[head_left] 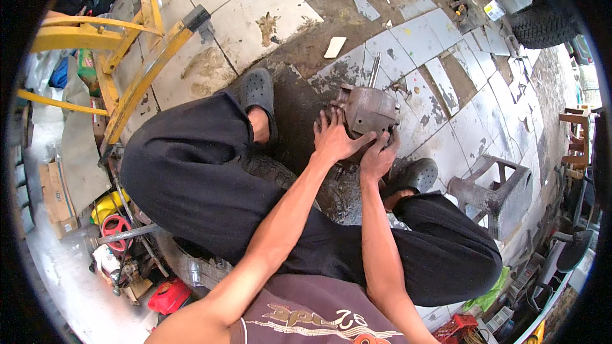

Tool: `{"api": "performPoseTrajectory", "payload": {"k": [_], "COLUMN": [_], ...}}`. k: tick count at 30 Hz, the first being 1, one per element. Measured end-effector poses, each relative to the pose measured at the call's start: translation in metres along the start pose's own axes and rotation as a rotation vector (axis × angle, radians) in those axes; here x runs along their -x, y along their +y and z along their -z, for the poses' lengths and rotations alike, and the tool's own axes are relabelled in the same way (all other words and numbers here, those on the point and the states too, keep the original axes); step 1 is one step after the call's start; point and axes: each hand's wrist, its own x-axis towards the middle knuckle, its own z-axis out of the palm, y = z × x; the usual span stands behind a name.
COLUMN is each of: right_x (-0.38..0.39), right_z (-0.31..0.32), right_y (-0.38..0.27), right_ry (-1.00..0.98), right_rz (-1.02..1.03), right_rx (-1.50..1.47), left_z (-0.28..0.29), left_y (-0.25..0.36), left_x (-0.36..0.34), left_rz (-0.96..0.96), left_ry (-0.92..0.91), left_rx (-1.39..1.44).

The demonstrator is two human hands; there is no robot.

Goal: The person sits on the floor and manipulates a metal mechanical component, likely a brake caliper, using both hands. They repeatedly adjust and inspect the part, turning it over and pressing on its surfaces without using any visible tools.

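A heavy brown-grey metal gearbox-like housing (371,107) sits on the dark, oily floor between my feet. Out of its far side sticks a thin bright metal shaft (375,69), and small bolt holes show in its near face. My left hand (334,138) grips the housing's left edge, fingers bent over it and thumb along the near side. On the near right corner, my right hand (380,158) holds it with curled fingers. The underside and whatever lies behind my palms are hidden.
A grey plastic stool (494,192) lies to my right. Yellow metal frame legs (137,64) stand at the left. Broken tile pieces (366,5) are scattered ahead. At lower left are a machine with a red wheel (116,228) and a red container (169,296). A tyre (544,27) is far right.
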Motion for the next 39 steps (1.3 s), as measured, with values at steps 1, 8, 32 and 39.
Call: {"api": "performPoseTrajectory", "payload": {"k": [1,8,32,39], "right_x": [-0.004,-0.007,-0.006,-0.007], "right_z": [0.004,0.002,0.0,-0.001], "right_y": [0.002,0.01,0.005,0.006], "right_ry": [-0.003,0.015,0.036,0.042], "right_rz": [0.014,0.046,0.022,0.037], "right_rx": [0.0,0.036,0.013,0.043], "left_z": [-0.002,-0.001,0.005,0.013], "left_y": [0.002,0.003,0.001,0.004], "left_x": [0.004,0.002,-0.014,0.002], "left_rz": [-0.024,-0.05,-0.047,-0.091], "left_ry": [-0.053,0.01,0.004,-0.088], "left_rx": [0.023,0.059,0.111,0.219]}}
